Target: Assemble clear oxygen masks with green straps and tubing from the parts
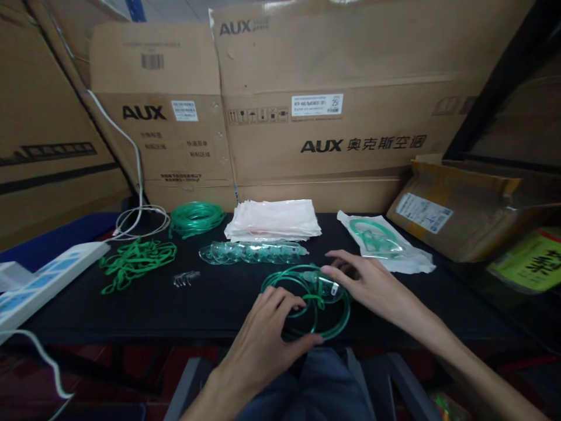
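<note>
A coil of green tubing (pixel 342 324) lies at the table's front edge, with a clear plastic oxygen mask (pixel 325 286) on its upper right part. A green elastic strap (pixel 314 300) crosses the middle of the coil. My left hand (pixel 267 330) rests over the coil's left side, its thumb and fingers wide apart and curved. My right hand (pixel 362 278) is at the mask's right end, fingers loosely bent and apart, the thumb at the mask's edge. Part of the coil is hidden under my left hand.
Behind lie a row of nested clear masks (pixel 254 252), white plastic bags (pixel 274 219) and a bagged mask (pixel 377 240). Leftward are coiled green tubing (pixel 197 218), green elastic straps (pixel 138 260), small metal clips (pixel 186 278) and a power strip (pixel 56 283). A cardboard box (pixel 460 207) stands right.
</note>
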### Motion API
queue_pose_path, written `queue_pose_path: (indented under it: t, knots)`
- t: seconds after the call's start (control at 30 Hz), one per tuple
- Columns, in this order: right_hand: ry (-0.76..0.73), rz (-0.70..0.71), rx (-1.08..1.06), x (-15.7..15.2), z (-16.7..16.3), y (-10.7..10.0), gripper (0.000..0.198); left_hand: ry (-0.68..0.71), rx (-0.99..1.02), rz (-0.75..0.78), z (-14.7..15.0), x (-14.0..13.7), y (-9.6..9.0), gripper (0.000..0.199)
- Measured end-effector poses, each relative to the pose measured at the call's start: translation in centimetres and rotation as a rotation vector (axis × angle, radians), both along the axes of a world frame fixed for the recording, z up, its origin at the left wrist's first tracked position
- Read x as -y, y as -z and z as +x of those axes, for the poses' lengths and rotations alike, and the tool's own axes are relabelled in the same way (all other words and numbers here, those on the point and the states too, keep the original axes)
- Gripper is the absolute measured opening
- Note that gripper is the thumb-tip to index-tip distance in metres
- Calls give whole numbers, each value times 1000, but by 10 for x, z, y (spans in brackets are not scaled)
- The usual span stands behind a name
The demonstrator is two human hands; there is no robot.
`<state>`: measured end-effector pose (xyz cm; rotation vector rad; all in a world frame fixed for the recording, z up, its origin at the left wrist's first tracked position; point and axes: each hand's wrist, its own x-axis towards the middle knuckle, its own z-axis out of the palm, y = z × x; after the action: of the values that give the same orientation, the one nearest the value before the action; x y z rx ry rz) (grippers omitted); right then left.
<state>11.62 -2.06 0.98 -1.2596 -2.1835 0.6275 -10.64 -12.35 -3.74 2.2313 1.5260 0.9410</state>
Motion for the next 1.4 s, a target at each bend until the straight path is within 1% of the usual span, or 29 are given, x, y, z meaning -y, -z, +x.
queue_pose_path:
  t: [0.07, 0.1, 0.13, 0.2, 0.23, 0.33, 0.4, 0.47, 0.53, 0.6, 0.63, 0.67, 0.73, 0.8, 0.87, 0.93, 0.97, 1.0, 1.07, 1.13, 1.2, 1.23, 1.4]
  knots:
    - [37, 178, 16, 7, 5, 0, 39, 4, -11, 17, 0, 0, 3, 29]
    - [18, 232, 22, 11, 6, -1, 35, 11, -11, 29, 0, -1, 4, 25]
    - [-28, 249, 32, 14, 6, 0, 31, 16, -13, 41, 0, -1, 5, 23]
    - [-117, 224, 70, 21, 2, 1, 27, 27, -24, 62, -1, -1, 7, 21]
    - [-136, 208, 97, 23, -1, 3, 28, 31, -31, 71, -1, -1, 8, 20]
    - [-109, 184, 184, 22, -14, 10, 38, 38, -40, 102, -2, -2, 11, 17]
    - [-79, 188, 217, 18, -20, 15, 38, 45, -38, 109, -3, -2, 11, 16]
    - [-86, 206, 226, 15, -22, 18, 33, 45, -36, 106, -3, -3, 11, 16]
    - [-114, 262, 219, 16, -21, 17, 29, 36, -31, 105, -3, -4, 11, 14]
    - [-145, 319, 205, 19, -19, 13, 23, 7, -19, 113, -1, -5, 10, 12]
    - [-155, 326, 195, 22, -19, 10, 20, -9, -14, 118, 1, -5, 10, 12]
    - [-165, 303, 188, 24, -19, 7, 18, -27, -9, 122, 3, -5, 11, 12]
    - [-170, 185, 178, 28, -20, 0, 14, -66, 7, 112, 7, -5, 11, 15]
    - [-149, 46, 174, 29, -22, -5, 15, -100, 51, 83, 9, -4, 10, 21]
    - [-128, -35, 165, 27, -23, -6, 17, -120, 124, 65, 8, -4, 7, 24]
    - [-135, -43, 127, 23, -23, -5, 23, -125, 186, 86, 2, -8, 2, 15]
    - [-155, -38, 106, 20, -22, -4, 25, -127, 192, 111, -1, -11, -1, 8]
    - [-175, -32, 87, 18, -21, -3, 25, -124, 175, 136, -5, -14, -4, 5]
    - [-208, -28, 68, 15, -18, -2, 23, -88, 84, 158, -11, -23, -9, 17]
    - [-217, -32, 69, 14, -17, -2, 23, -5, -33, 135, -12, -31, -13, 24]
    - [-225, -43, 73, 13, -16, -3, 23, 62, -116, 94, -10, -37, -17, 22]
    - [-230, -50, 74, 13, -15, -4, 23, 73, -138, 81, -8, -39, -18, 20]
    - [-301, -80, 82, 6, -14, -12, 28, 104, -136, 71, -1, -50, -22, 10]
